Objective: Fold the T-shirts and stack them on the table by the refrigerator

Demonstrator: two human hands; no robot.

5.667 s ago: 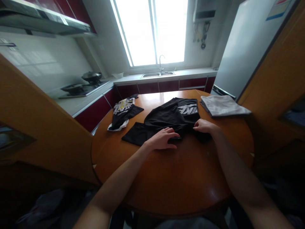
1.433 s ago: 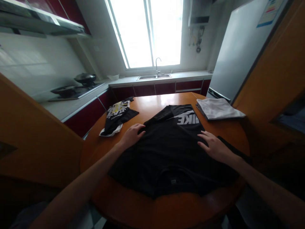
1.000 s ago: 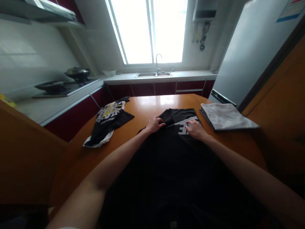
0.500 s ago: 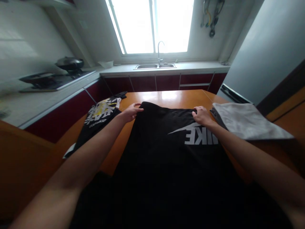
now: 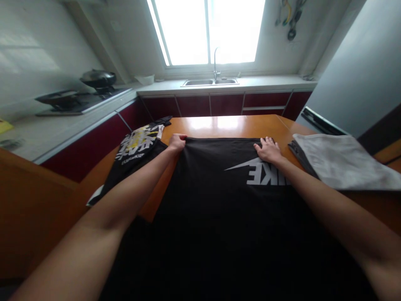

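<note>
A black T-shirt (image 5: 206,188) with a grey NIKE print, upside down to me, lies spread over the wooden table (image 5: 191,125). At its far left corner my left hand (image 5: 177,142) is closed, pinching the hem. My right hand (image 5: 268,149) rests flat near the far right corner with its fingers spread, pressing on the cloth above the print. The far hem runs nearly straight between both hands. The shirt's near part merges with dark fabric at the bottom of the view.
Left of the shirt lies another dark shirt (image 5: 138,146) with white and yellow print. Folded grey and white cloth (image 5: 341,161) sits at the table's right. Beyond are a counter with a sink (image 5: 209,82), a stove with a wok (image 5: 59,99) and a lidded pot (image 5: 98,79), and a fridge (image 5: 341,71).
My left fingers have closed on the hem, and the raised left corner now lies flatter and straighter. My right hand has gone from gripping the edge to lying flat. The view has shifted slightly.
</note>
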